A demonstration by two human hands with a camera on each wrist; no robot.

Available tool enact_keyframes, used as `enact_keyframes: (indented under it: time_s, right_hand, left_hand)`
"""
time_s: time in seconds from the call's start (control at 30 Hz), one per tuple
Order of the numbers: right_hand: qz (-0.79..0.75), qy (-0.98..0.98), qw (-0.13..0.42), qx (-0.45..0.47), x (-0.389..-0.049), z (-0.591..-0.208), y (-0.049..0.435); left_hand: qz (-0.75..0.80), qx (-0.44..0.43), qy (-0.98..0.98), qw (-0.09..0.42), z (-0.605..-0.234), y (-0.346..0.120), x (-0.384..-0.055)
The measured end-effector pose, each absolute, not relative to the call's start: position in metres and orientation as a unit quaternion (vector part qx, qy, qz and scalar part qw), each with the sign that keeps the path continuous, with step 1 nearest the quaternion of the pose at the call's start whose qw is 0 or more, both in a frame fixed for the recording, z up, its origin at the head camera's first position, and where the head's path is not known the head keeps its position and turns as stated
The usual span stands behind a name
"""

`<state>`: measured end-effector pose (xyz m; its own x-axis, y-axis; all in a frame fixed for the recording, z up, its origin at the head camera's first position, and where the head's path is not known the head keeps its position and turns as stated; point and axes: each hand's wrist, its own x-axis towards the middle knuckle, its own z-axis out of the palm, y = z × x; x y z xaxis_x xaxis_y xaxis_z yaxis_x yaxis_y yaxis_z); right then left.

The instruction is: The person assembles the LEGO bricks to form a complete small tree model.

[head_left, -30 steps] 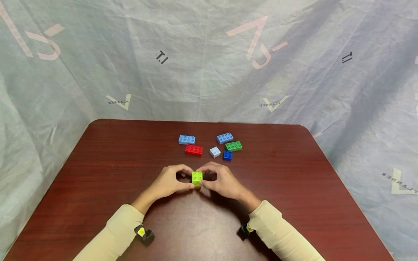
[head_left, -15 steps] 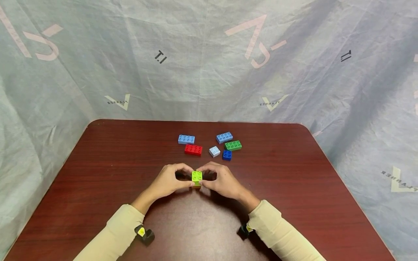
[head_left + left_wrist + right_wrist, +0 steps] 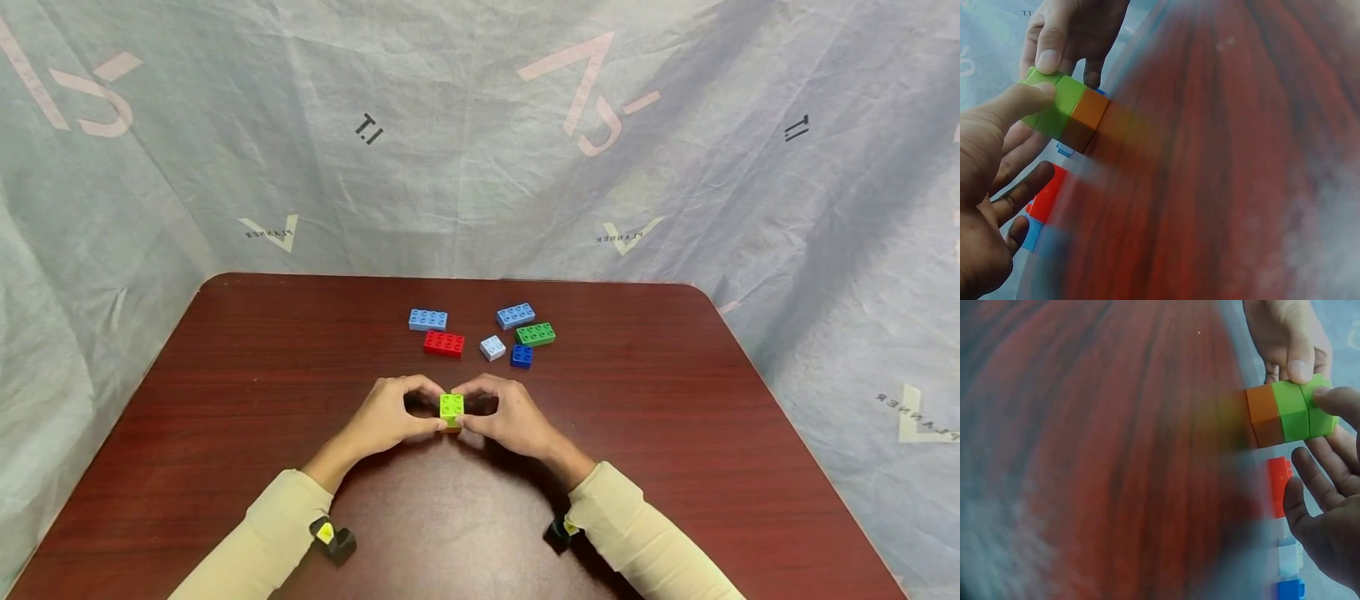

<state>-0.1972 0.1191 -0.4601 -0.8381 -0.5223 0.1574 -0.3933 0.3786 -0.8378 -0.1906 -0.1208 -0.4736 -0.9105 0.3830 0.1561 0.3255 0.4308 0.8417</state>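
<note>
A small stack of toy building bricks stands on the table in front of me. Its top lime green brick shows several studs. The right wrist view shows a second lime green brick under it and an orange brick at the bottom. From the left side my left hand pinches the stack between thumb and fingers. My right hand pinches it from the right, its thumb at the near side of the green bricks. Their other fingers spread beside the stack in the wrist views. Fingertips behind the stack are partly hidden.
Beyond the hands lie a light blue brick, a red brick, a small pale blue brick, another light blue brick, a green brick and a dark blue brick. Grey cloth hangs behind the brown table.
</note>
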Motion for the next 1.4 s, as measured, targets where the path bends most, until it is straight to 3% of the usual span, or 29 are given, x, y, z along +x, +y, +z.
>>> enact_keyframes:
  time_s: [0.83,1.03,1.23,1.4]
  right_hand:
    - [-0.5,0.829,0.089,-0.234,-0.194,-0.462,0.125]
    - [-0.497,0.826,0.089,-0.249,-0.197,-0.461,0.12]
    - [-0.504,0.822,0.095,-0.247,-0.199,-0.461,0.119]
    - [-0.506,0.821,0.102,-0.245,-0.198,-0.462,0.12]
  left_hand:
    - [0.474,0.224,0.849,0.065,-0.467,-0.116,-0.196]
    - [0.473,0.276,0.83,0.109,-0.448,-0.133,-0.219]
    - [0.476,0.264,0.835,0.077,-0.432,-0.139,-0.255]
    - [0.455,0.227,0.858,0.07,-0.442,-0.13,-0.282]
